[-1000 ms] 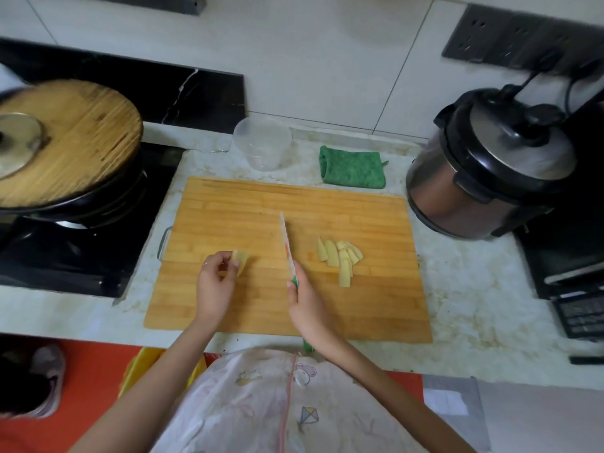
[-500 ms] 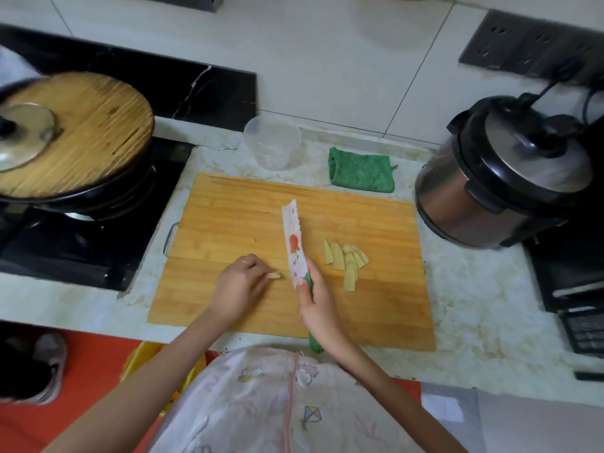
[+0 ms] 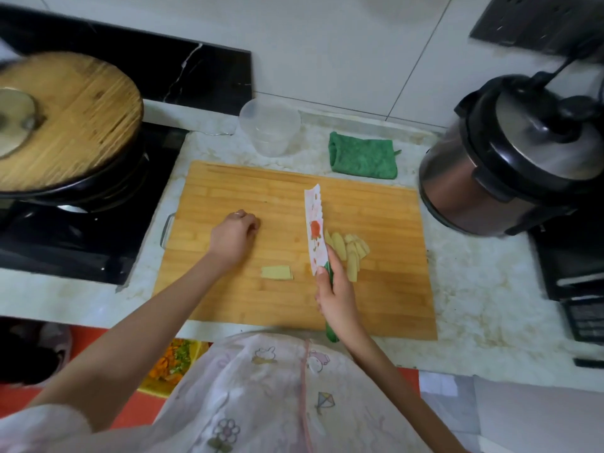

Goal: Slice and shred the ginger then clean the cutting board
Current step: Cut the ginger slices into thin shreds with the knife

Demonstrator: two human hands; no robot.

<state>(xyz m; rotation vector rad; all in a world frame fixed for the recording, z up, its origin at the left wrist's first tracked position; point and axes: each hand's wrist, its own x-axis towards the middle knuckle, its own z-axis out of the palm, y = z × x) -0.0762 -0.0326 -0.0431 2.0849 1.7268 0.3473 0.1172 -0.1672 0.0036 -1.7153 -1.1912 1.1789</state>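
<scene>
Grips the green-handled knife with white flower-printed blade (image 3: 315,233) in the right hand (image 3: 336,295), fingers wrapped round the handle, flat side up and tip toward the back wall, probably fencing the heap of pale ginger slices (image 3: 351,251) off to its right. Holds the left hand (image 3: 233,233), loosely curled on nothing visible, over the rectangular bamboo cutting board (image 3: 228,305), away from the edge. Has the flat pale-yellow ginger slab (image 3: 276,273) near the board's front middle, just left of the blade, long axis crosswise to it, likely set for shredding.
</scene>
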